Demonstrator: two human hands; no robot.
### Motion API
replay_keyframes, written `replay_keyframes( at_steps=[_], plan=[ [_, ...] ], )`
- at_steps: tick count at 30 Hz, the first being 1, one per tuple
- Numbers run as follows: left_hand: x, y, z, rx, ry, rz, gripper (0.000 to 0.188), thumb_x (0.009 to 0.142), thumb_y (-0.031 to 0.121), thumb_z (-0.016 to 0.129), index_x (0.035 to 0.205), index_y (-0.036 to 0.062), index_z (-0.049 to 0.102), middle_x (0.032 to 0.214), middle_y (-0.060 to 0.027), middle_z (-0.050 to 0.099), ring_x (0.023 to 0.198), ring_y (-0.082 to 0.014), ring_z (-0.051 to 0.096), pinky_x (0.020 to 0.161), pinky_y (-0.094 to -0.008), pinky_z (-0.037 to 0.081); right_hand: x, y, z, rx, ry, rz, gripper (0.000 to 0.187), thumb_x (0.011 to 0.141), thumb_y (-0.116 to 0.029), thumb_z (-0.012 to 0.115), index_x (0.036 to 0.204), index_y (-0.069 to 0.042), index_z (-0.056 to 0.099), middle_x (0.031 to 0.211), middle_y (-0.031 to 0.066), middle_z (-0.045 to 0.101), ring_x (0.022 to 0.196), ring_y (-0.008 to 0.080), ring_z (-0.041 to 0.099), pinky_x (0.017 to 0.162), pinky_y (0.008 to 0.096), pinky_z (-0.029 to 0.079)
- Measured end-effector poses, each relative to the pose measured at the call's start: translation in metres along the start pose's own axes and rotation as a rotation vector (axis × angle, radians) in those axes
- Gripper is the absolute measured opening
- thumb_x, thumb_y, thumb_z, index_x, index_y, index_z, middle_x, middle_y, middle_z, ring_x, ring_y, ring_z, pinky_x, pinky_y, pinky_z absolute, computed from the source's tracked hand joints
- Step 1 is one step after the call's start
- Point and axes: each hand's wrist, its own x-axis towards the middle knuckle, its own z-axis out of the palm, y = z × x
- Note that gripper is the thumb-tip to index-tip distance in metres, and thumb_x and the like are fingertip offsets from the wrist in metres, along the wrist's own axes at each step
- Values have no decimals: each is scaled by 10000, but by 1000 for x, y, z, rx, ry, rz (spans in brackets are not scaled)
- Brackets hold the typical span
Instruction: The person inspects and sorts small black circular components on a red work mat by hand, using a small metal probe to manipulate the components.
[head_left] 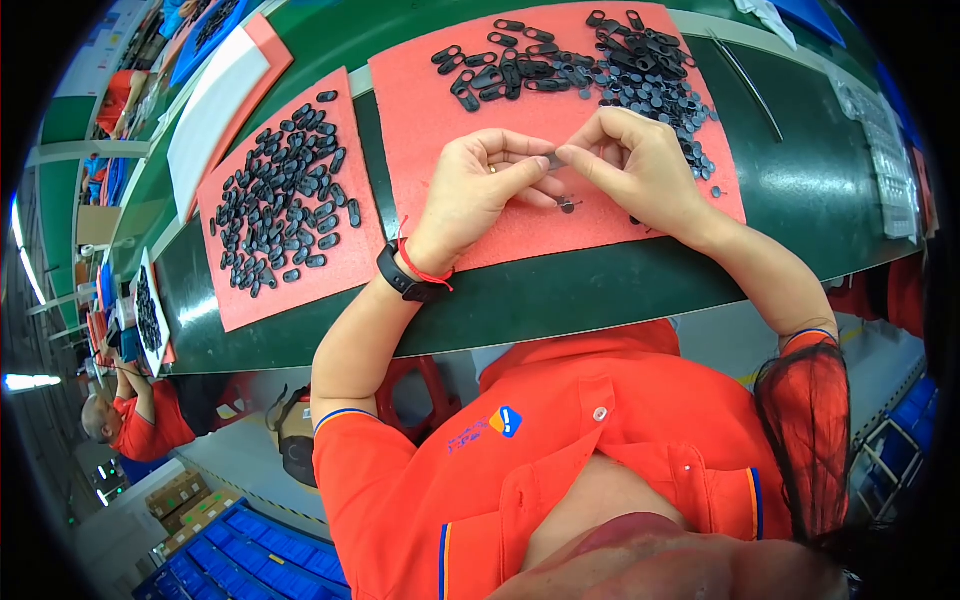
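My left hand [472,188] and my right hand [648,172] meet over a pink foam mat [420,150], thumbs and fingertips pinched together. Between them is a small dark grey piece [556,158], mostly covered by the fingers, so its exact kind is unclear. Just below the left fingertips shows a small round black part [568,207]; whether it touches the hand or lies on the mat, I cannot tell. Beyond my hands lie loose black oval plastic parts with a hole [487,77] and a heap of small grey discs [665,100], closest to the right hand.
On the left, a second pink foam sheet [235,308] carries many small black oval pieces [285,190]. White and pink sheets [215,110] lie behind it. Metal tweezers [748,85] and clear plastic trays [880,150] are on the green table [800,200] at right. Another person [150,420] works at far left.
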Motion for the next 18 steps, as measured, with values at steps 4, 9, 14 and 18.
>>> replay_keyframes(
  at_steps=[4,9,14,18],
  plan=[
    [2,-1,1,-1,4,-10,189,858,5,550,1016,-99,541,925,-184,638,771,-238,673,677,-288,566,-1,1,-1,-29,8,-41,111,788,-105,673,774,-11,616,621,-2,529,498,37,398,444,207,318],
    [0,-3,1,-8,0,10,200,869,45,562,1029,-76,562,906,-147,643,752,-174,663,682,-238,537,-1,2,1,-40,4,-68,137,783,-113,680,749,-11,596,625,6,539,497,46,416,445,213,330],
    [-1,-3,1,-4,3,18,197,866,46,567,1020,-76,563,902,-144,642,734,-166,659,679,-237,537,-2,2,2,-51,11,-78,173,781,-125,690,719,-19,568,620,5,535,496,50,420,444,215,331],
    [-1,-2,1,4,0,5,183,859,44,575,1003,-69,576,883,-135,642,704,-148,650,668,-228,535,0,3,1,-44,34,-86,172,780,-129,695,729,-23,569,621,2,532,491,48,413,443,211,328]
  ],
)
